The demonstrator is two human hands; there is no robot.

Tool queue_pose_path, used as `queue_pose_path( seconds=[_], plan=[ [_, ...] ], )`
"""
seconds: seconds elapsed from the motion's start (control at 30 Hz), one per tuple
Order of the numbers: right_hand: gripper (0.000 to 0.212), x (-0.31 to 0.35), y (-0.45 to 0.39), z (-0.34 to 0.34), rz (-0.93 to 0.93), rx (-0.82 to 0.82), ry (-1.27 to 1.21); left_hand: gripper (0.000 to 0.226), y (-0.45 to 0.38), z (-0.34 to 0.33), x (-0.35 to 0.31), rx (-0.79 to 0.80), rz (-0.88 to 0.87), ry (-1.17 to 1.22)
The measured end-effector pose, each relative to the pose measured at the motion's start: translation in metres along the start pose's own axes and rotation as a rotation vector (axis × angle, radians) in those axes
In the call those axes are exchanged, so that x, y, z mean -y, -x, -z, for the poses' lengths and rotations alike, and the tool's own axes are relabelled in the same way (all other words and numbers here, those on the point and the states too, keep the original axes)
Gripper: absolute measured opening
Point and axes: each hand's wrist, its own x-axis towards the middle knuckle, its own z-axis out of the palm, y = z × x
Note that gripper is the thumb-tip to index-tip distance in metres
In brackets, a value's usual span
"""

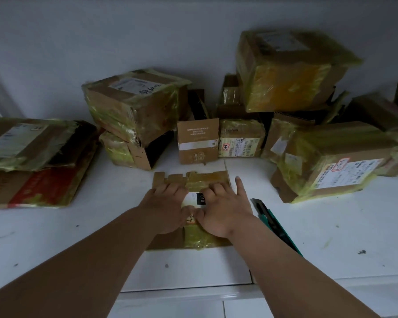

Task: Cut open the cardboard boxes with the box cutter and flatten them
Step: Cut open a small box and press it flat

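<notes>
cardboard box (193,177) lies flattened under both palms. left hand (168,203) and right hand (223,207) press, fingers spread; lean evenly so creases stay down.

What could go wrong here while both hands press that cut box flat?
The box cutter lies right beside the right hand; whether its blade is retracted is unclear, so a sideways slip risks a cut. The flattened box looks springy with tape and may pop up once the left hand lifts.

open white counter (331,226) at right front, box cutter (274,222) lying there, taped boxes (326,161) crowding the back
</notes>
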Motion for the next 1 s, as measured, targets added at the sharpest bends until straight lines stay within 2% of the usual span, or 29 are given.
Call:
queue_pose_path(
  seconds=[0.07,0.3,0.4,0.5,0.53,0.63,0.7,0.8,0.9,1.0],
  plan=[
    [0.069,0.003,0.002,-0.005,0.014,0.013,-0.022,0.062,0.001,-0.008,-0.004,-0.006,0.012,0.030],
    [0.069,0.003,0.001,-0.016,0.005,0.079,-0.044,0.066,-0.001,-0.008,-0.005,0.130,0.031,0.013],
    [0.063,0.010,0.005,-0.011,-0.012,0.092,0.035,0.068,0.005,-0.012,-0.007,0.057,0.017,-0.036],
    [0.059,0.018,0.013,-0.017,0.014,0.022,0.009,0.086,0.016,-0.026,-0.012,-0.034,-0.016,-0.047],
    [0.059,0.018,0.015,-0.019,0.025,0.021,-0.038,0.085,0.017,-0.028,-0.012,-0.017,-0.014,-0.011],
    [0.060,0.013,0.016,-0.019,0.047,0.091,-0.101,0.060,0.012,-0.018,-0.008,0.107,-0.004,0.092],
    [0.061,0.013,0.018,-0.012,0.040,0.111,-0.092,0.059,0.013,-0.011,-0.006,0.131,-0.018,0.116],
    [0.060,0.015,0.024,-0.011,-0.001,0.078,-0.040,0.069,0.024,-0.020,-0.010,0.030,0.007,0.028],
    [0.061,0.015,0.033,-0.021,-0.022,0.085,-0.099,0.085,0.032,-0.033,-0.015,-0.046,0.052,-0.056],
    [0.062,0.013,0.033,-0.026,-0.027,0.085,-0.127,0.071,0.028,-0.033,-0.013,-0.042,0.073,-0.026]
  ],
)
